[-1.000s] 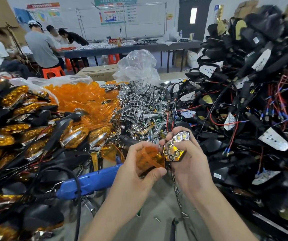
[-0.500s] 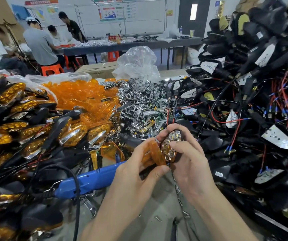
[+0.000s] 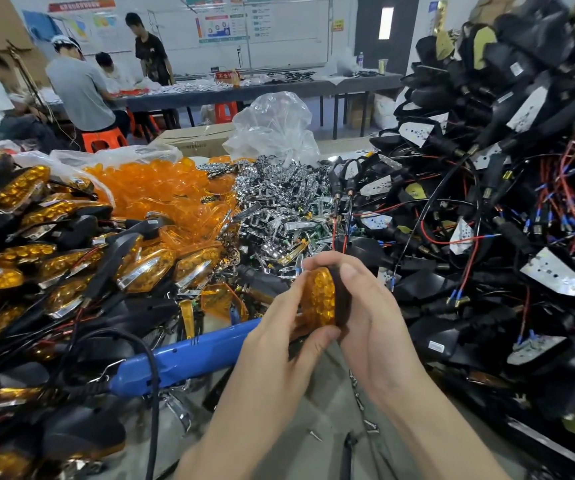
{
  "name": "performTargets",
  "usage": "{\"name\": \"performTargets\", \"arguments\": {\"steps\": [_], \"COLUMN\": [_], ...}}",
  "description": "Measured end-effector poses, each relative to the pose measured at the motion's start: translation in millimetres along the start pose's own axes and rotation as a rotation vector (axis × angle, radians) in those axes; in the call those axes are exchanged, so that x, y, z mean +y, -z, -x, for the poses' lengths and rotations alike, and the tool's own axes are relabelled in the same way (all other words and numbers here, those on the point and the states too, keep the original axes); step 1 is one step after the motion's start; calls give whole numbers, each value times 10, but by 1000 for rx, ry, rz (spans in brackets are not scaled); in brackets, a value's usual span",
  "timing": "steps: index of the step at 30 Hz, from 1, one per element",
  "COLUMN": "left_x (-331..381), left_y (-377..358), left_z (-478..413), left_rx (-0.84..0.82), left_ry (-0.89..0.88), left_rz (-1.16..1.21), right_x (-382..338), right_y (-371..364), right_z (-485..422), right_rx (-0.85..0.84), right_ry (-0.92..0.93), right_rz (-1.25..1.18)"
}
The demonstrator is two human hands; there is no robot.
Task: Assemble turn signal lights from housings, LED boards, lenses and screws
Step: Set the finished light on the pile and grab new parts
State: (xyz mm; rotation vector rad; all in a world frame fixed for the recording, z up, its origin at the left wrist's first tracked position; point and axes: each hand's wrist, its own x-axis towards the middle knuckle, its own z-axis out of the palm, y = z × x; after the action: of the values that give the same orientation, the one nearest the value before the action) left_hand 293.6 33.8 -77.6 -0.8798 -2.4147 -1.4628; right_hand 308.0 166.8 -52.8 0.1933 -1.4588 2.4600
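Observation:
Between my two hands at the centre is one turn signal: an amber lens sits against a black housing. My left hand pinches the lens from the left, thumb under it. My right hand wraps round the housing from the right, fingers curled over its top. The LED reflector is hidden behind the lens. Loose screws lie on the grey table below my wrists.
A blue electric screwdriver lies left of my hands. Finished amber lights are heaped at left, loose amber lenses and chrome reflectors behind, wired black housings piled high at right. Several people work at tables beyond.
The amber lens in my left hand has been brought over the chrome LED reflector in my right; the reflector no longer shows. Both hands have closed together.

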Motion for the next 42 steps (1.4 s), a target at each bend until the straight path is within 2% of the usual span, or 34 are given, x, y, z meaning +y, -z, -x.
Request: {"name": "performTargets", "arguments": {"steps": [16, 18, 20, 23, 25, 28, 33, 36, 42], "left_x": [7, 42, 91, 182, 203, 208, 196, 182, 196], "left_y": [5, 25, 58, 129, 159, 159, 166, 187, 199], "left_z": [-9, -9, -8, -27, -30, -23, -38, -33, -26], "left_rx": [9, -30, -89, -82, -90, -91, 29, 82, 96], "left_ry": [-35, -36, -44, 46, 108, 122, 0, -15, -34], "left_rz": [-24, 13, 159, 408, 479, 482, 381, 350, 318], "right_x": [81, 85, 77, 52, 39, 32, -2, -13, -2], "right_y": [-61, -61, -44, -22, -33, -33, -50, -55, -46], "right_z": [74, 81, 81, 78, 101, 119, 77, 65, 72], "right_rx": [-3, 9, 11, -11, -55, -106, -151, -206, -235], "right_ry": [200, 205, 235, 270, 295, 285, 193, 150, 124], "right_rz": [516, 580, 610, 579, 549, 534, 388, 311, 249]}}
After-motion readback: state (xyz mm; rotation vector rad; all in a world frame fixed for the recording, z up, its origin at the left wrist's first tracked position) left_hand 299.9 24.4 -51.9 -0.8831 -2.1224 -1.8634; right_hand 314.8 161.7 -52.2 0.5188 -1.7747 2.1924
